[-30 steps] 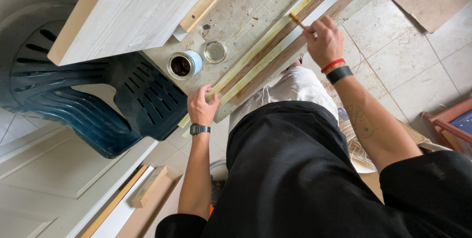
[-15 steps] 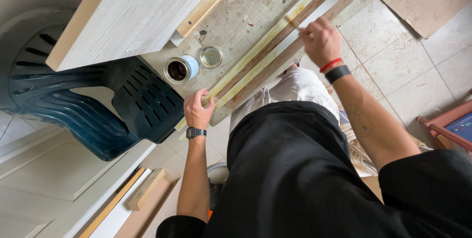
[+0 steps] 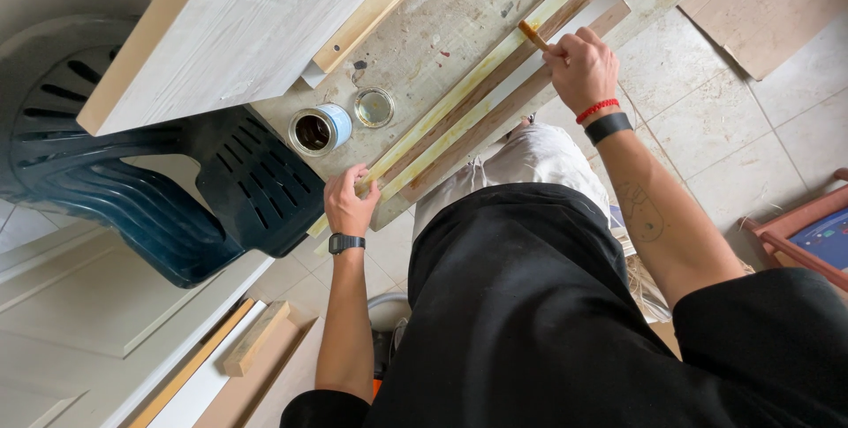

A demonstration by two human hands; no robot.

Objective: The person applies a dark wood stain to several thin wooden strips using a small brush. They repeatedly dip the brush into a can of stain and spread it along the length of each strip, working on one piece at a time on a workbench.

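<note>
Two long thin wooden strips [image 3: 459,97] lie side by side on a stained grey work board [image 3: 442,22]. My left hand [image 3: 349,203] grips the near end of the strips, with a black watch on the wrist. Farther along the strips, my right hand [image 3: 581,66] is shut on a small wooden-handled brush [image 3: 533,35] and presses its tip against them. An open tin of dark stain [image 3: 318,129] stands on the board just beyond my left hand. The tin's round lid [image 3: 374,106] lies beside it.
A pale wooden panel [image 3: 238,26] with a batten [image 3: 375,8] covers the board's far side. A dark blue plastic chair [image 3: 168,189] stands at the left. Wood offcuts [image 3: 256,348] lie on the tiled floor. A board [image 3: 777,4] rests at the top right, a red frame [image 3: 795,225] at the right.
My right hand with the brush has slid a little along the strips, away from my left hand. My left hand keeps its hold on the strips' near end.
</note>
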